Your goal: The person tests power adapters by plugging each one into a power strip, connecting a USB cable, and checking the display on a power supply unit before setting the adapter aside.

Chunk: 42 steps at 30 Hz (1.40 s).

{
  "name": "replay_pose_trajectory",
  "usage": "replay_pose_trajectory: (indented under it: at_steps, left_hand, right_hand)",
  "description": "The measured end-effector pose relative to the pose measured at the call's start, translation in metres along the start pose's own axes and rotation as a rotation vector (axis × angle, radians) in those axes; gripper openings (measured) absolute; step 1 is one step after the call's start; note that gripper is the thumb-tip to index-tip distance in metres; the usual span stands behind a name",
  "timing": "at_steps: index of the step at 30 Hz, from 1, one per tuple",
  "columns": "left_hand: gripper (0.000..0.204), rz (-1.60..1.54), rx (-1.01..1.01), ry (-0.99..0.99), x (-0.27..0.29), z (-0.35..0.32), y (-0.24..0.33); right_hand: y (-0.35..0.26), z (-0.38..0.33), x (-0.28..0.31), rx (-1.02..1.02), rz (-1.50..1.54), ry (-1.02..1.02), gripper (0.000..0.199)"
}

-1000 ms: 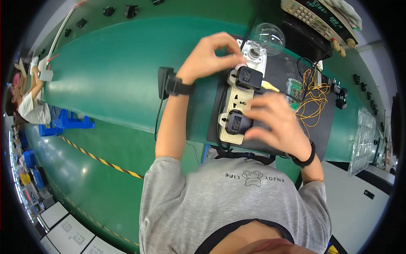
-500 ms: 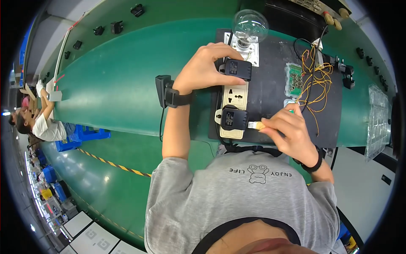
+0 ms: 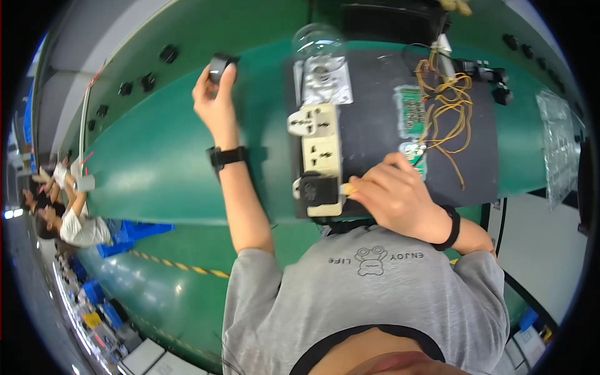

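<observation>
My left hand (image 3: 215,103) is raised over the left part of the table, fingers closed around a black power adapter (image 3: 221,66). At the near end of a cream power strip (image 3: 322,164), another black adapter (image 3: 320,190) is seated. My right hand (image 3: 400,197) pinches a small yellow and white plug (image 3: 349,189) at that adapter's right side. How deep the plug sits is hard to see. A white plug converter (image 3: 302,123) occupies the strip's far end. Beyond it, a clear glass bulb (image 3: 319,44) stands on a metal plate (image 3: 340,81).
A dark mat (image 3: 372,119) carries green circuit boards (image 3: 410,112) and tangled yellow wires (image 3: 462,119). More black adapters (image 3: 147,82) line the table's far side. Clear plastic trays (image 3: 559,147) lie at right. Other people (image 3: 81,222) sit at far left, near a blue stool (image 3: 134,234).
My left hand has lifted the adapter off the strip's far end and carried it left, uncovering the white converter. My right hand remains at the near adapter with the plug. The view has shifted.
</observation>
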<state>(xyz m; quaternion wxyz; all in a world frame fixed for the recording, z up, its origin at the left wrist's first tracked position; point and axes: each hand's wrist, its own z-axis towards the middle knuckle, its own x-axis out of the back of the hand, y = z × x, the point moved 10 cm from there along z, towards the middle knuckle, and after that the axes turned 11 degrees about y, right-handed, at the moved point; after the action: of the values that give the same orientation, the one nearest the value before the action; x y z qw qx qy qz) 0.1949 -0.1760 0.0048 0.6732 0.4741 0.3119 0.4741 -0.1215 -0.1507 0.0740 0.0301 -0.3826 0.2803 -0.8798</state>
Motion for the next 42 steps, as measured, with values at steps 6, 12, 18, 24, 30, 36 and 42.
replay_pose_trajectory:
  at_steps: [6,12,18,24,30,36,42]
  left_hand:
    - [0.042,0.146,0.082,0.077,0.011,-0.001,-0.034]
    - [0.066,0.196,-0.126,-0.111,-0.029,-0.005,-0.012]
    - [0.073,0.304,-0.231,-0.090,-0.032,-0.009,-0.007]
    - [0.064,0.332,-0.172,-0.064,-0.023,-0.007,-0.013]
    - [0.055,0.258,-0.215,-0.031,-0.020,-0.006,-0.005]
    - [0.052,0.240,-0.244,-0.036,-0.020,-0.010,0.002]
    - [0.052,0.143,-0.351,-0.102,-0.037,-0.024,0.023]
  right_hand:
    - [0.103,0.011,0.090,-0.234,-0.453,0.115,0.031]
    - [0.282,-0.091,0.249,-0.746,-1.165,0.244,0.056]
    - [0.330,-0.119,0.234,-0.884,-0.440,0.262,0.076]
    - [0.257,-0.093,0.223,-0.784,-0.254,0.480,0.063]
    - [0.154,-0.020,0.155,-0.719,0.172,0.277,0.054]
    - [0.092,0.055,0.047,-0.526,0.251,-0.051,0.034]
    - [0.094,0.071,-0.031,-0.664,0.177,-0.294,0.035]
